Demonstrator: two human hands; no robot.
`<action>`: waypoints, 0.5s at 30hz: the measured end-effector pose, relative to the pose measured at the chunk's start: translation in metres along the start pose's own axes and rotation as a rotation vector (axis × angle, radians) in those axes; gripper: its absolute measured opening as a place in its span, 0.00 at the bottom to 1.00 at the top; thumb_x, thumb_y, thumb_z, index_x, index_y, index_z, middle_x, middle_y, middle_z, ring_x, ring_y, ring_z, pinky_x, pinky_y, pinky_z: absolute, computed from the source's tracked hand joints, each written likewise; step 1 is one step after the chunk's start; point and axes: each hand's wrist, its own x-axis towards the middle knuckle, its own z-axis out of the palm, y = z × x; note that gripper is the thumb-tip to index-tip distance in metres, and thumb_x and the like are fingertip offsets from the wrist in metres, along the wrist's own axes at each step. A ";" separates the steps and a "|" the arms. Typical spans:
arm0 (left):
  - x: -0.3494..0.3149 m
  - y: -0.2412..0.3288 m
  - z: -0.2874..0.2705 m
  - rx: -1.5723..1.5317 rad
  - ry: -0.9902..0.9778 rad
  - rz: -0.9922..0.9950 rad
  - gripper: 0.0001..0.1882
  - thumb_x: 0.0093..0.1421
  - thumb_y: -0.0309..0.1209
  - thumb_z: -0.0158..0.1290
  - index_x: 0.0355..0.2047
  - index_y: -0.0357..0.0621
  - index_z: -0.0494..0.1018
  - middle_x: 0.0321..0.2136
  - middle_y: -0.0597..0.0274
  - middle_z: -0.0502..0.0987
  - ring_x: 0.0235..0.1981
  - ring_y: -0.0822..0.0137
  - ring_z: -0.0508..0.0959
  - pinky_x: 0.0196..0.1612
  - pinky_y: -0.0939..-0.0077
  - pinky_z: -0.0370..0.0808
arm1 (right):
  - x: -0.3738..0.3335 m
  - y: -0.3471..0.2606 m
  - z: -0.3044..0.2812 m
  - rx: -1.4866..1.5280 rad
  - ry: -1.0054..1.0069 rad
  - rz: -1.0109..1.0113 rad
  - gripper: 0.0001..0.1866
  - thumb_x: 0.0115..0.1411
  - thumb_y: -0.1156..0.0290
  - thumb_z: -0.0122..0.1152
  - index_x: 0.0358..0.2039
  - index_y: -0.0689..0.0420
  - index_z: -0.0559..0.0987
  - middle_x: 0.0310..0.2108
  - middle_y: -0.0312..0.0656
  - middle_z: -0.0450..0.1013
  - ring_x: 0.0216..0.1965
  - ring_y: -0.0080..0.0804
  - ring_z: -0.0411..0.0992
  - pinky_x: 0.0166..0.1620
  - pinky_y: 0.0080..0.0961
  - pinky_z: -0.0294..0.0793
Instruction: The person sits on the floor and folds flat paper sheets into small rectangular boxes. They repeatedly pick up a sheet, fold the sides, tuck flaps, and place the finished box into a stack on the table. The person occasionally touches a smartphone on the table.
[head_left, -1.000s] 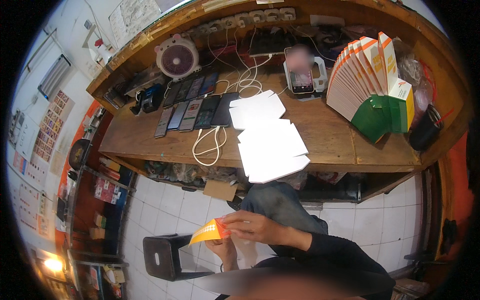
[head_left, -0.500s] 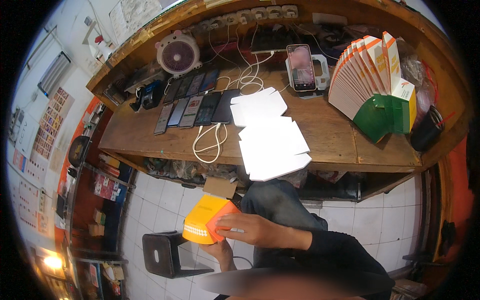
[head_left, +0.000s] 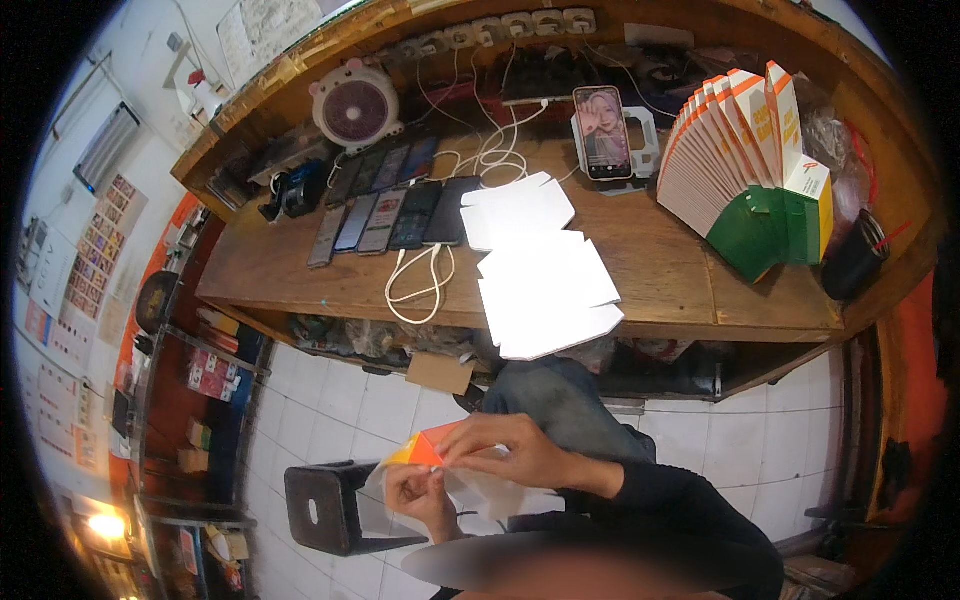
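Note:
Low in front of me, over the floor, I hold a yellow and orange folding carton. My left hand is closed in a pinch on its near edge, thumb and fingers together. From the other side, my right hand bends its fingers onto the orange panel, near the left fingertips. A pale, smeared area shows below the right hand; whether it is the carton's white side, I cannot tell. On the table's front edge lie two flat white card blanks, partly overlapping.
Several phones lie on the wooden table with white cables. Another phone stands upright on a holder. At right are a fanned stack of cartons and a black tumbler. A black stool stands at my left.
The carton has turned, showing less yellow and a pale blurred side. My left hand has come up from beneath to its near edge. My right hand has shifted slightly right.

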 end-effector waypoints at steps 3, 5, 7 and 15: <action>0.000 -0.021 0.009 -0.276 0.070 -0.426 0.21 0.56 0.35 0.65 0.42 0.42 0.65 0.33 0.62 0.73 0.35 0.75 0.73 0.40 0.82 0.71 | 0.004 0.020 0.003 0.113 0.111 0.201 0.07 0.57 0.79 0.64 0.37 0.60 0.81 0.40 0.43 0.78 0.41 0.28 0.76 0.46 0.24 0.75; -0.005 -0.038 0.016 -0.348 -0.015 -0.539 0.18 0.60 0.34 0.61 0.42 0.42 0.64 0.33 0.62 0.73 0.34 0.75 0.73 0.39 0.83 0.71 | -0.001 0.033 0.004 0.043 0.141 0.249 0.07 0.57 0.78 0.65 0.38 0.61 0.81 0.38 0.42 0.78 0.41 0.27 0.76 0.46 0.24 0.74; -0.010 -0.052 0.018 -0.431 -0.090 -0.621 0.14 0.63 0.31 0.57 0.41 0.42 0.63 0.33 0.62 0.73 0.34 0.76 0.74 0.38 0.84 0.70 | -0.012 0.044 0.000 -0.211 0.114 0.302 0.08 0.57 0.77 0.65 0.38 0.61 0.80 0.37 0.41 0.77 0.40 0.29 0.76 0.46 0.24 0.74; -0.025 -0.073 0.016 -0.184 -0.229 -0.800 0.05 0.66 0.28 0.48 0.38 0.38 0.68 0.29 0.64 0.73 0.31 0.77 0.72 0.36 0.83 0.70 | -0.039 0.083 0.003 -0.503 0.129 -0.007 0.09 0.56 0.76 0.66 0.37 0.62 0.78 0.39 0.42 0.74 0.40 0.34 0.73 0.43 0.29 0.75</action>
